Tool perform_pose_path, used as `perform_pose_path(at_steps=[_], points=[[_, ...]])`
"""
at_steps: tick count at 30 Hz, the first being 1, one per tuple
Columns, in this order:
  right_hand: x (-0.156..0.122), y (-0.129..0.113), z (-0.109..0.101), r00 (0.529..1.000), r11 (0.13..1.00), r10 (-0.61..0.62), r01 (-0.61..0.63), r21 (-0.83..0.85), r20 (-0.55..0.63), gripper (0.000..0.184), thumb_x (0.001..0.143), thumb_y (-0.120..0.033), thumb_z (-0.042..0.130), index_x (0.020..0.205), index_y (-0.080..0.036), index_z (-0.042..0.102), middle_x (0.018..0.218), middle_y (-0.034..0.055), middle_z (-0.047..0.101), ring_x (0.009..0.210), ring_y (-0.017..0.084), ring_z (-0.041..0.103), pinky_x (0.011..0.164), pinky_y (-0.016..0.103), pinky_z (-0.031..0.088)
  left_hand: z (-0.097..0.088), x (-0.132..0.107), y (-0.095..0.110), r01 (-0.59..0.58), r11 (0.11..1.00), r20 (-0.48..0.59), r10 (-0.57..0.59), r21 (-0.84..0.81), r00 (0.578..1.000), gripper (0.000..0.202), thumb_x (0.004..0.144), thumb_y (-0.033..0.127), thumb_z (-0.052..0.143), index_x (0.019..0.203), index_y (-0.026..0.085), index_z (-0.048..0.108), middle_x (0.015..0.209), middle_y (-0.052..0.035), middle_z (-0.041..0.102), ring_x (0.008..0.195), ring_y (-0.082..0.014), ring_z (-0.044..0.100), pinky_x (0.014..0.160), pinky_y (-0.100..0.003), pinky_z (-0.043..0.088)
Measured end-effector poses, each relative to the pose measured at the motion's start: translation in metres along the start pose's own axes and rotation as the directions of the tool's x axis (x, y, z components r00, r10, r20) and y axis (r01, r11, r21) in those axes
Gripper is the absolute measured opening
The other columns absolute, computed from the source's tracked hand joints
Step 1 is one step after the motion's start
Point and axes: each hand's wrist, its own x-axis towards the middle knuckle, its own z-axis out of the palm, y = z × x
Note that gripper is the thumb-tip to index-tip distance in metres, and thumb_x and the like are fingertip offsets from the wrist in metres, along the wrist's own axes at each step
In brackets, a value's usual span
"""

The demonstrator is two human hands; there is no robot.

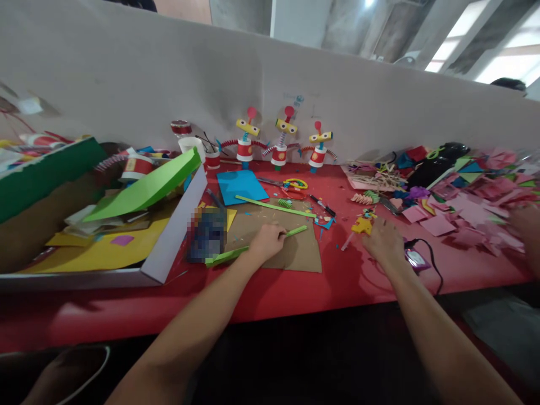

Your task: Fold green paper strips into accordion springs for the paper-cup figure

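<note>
Pinched in my left hand (266,242) is a narrow light-green paper strip (297,231), which passes under my fingers and slants over a brown cardboard sheet (301,260). Behind it lies a second green strip (276,207), with a small coiled green paper piece (285,203) beside it. My right hand (383,241) is farther right, its fingers curled at a yellow star-shaped piece (361,225) with a pale stick. The fingertips there are partly hidden. Scissors (295,184) with yellow handles, a blue paper sheet (241,187) and a black pen (322,206) lie beyond the cardboard.
Three paper-cup robot figures (279,153) stand along the white partition (169,73). A white-sided box (175,230) with coloured paper fills the left. Pink paper scraps (476,216) and another person's hand (525,230) are at right. A cabled purple device (417,259) rests near my right wrist.
</note>
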Motion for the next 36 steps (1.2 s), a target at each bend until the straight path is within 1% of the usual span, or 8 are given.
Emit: perform_pose_path(at_steps=[3,6,9,12,18,24,27,36], points=[[-0.017,-0.011,-0.011,0.998,0.95,0.066,-0.063,0.306,0.001,0.033,0.073,-0.033,0.05,0.096,-0.01,0.056,0.088,0.0153,0.062,0.083,0.027,0.058,0.067,0.033,0.042,0.001,-0.001,0.001,0.0,1.0,-0.006,0.0,0.019,1.0,0.025,0.08,0.017,0.044,0.085,0.017,0.069,0.087,-0.0063,0.065,0.081,-0.0162,0.06,0.077,-0.027,0.044],[-0.041,-0.033,-0.016,0.969,0.704,0.009,-0.182,0.687,0.247,0.03,0.076,-0.041,0.044,0.08,-0.015,0.058,0.06,0.0035,0.057,0.054,0.016,0.055,0.049,0.026,0.04,0.001,-0.002,0.002,-0.013,0.999,-0.02,0.014,0.041,1.0,0.026,0.081,0.016,0.042,0.084,0.017,0.068,0.086,-0.0065,0.065,0.081,-0.0161,0.06,0.077,-0.027,0.045],[-0.062,-0.059,-0.013,0.91,0.427,-0.165,-0.281,0.859,0.38,0.035,0.075,-0.047,0.049,0.081,-0.014,0.057,0.062,0.0036,0.06,0.052,0.014,0.055,0.046,0.023,0.041,-0.001,-0.002,0.003,-0.019,0.998,-0.024,0.021,0.053,1.0,0.026,0.081,0.016,0.042,0.085,0.017,0.067,0.086,-0.0064,0.065,0.083,-0.0158,0.059,0.077,-0.026,0.044],[-0.073,-0.078,-0.007,0.877,0.294,-0.307,-0.281,0.914,0.369,0.04,0.077,-0.05,0.048,0.088,-0.013,0.057,0.069,0.0061,0.064,0.059,0.014,0.06,0.054,0.024,0.046,-0.003,-0.001,0.004,-0.019,0.998,-0.023,0.021,0.061,1.0,0.025,0.08,0.014,0.042,0.083,0.017,0.066,0.085,-0.0064,0.065,0.082,-0.0156,0.059,0.077,-0.026,0.044],[-0.072,-0.091,-0.003,0.876,0.27,-0.3,-0.303,0.914,0.379,0.045,0.078,-0.058,0.044,0.081,-0.015,0.055,0.062,0.0039,0.062,0.054,0.013,0.059,0.051,0.023,0.046,-0.002,0.0,0.003,-0.03,0.998,-0.019,0.031,0.058,0.999,0.024,0.078,0.011,0.043,0.08,0.016,0.066,0.084,-0.0062,0.066,0.082,-0.0159,0.058,0.077,-0.026,0.044],[-0.073,-0.084,-0.013,0.901,0.364,-0.277,-0.224,0.904,0.334,0.044,0.079,-0.058,0.042,0.078,-0.016,0.055,0.06,0.0025,0.061,0.055,0.014,0.06,0.053,0.024,0.046,-0.001,0.0,0.002,-0.009,0.997,0.004,0.008,0.08,1.0,0.023,0.079,0.013,0.043,0.08,0.016,0.065,0.085,-0.0063,0.065,0.083,-0.0153,0.058,0.078,-0.026,0.044],[-0.072,-0.083,-0.015,0.912,0.351,-0.266,-0.211,0.912,0.313,0.044,0.079,-0.058,0.042,0.078,-0.015,0.054,0.065,0.0044,0.062,0.059,0.015,0.061,0.056,0.025,0.047,-0.001,0.0,0.003,0.009,0.996,0.012,-0.01,0.083,1.0,0.022,0.079,0.014,0.043,0.081,0.016,0.065,0.086,-0.0069,0.064,0.082,-0.0158,0.058,0.077,-0.026,0.044],[-0.067,-0.096,0.004,0.897,0.325,-0.296,-0.229,0.918,0.328,0.044,0.079,-0.057,0.042,0.079,-0.015,0.055,0.07,0.0055,0.063,0.06,0.015,0.06,0.056,0.024,0.048,0.0,0.001,0.001,-0.022,0.996,0.002,0.022,0.09,1.0,0.023,0.079,0.011,0.042,0.082,0.015,0.065,0.086,-0.0069,0.065,0.083,-0.0155,0.058,0.078,-0.026,0.043]])
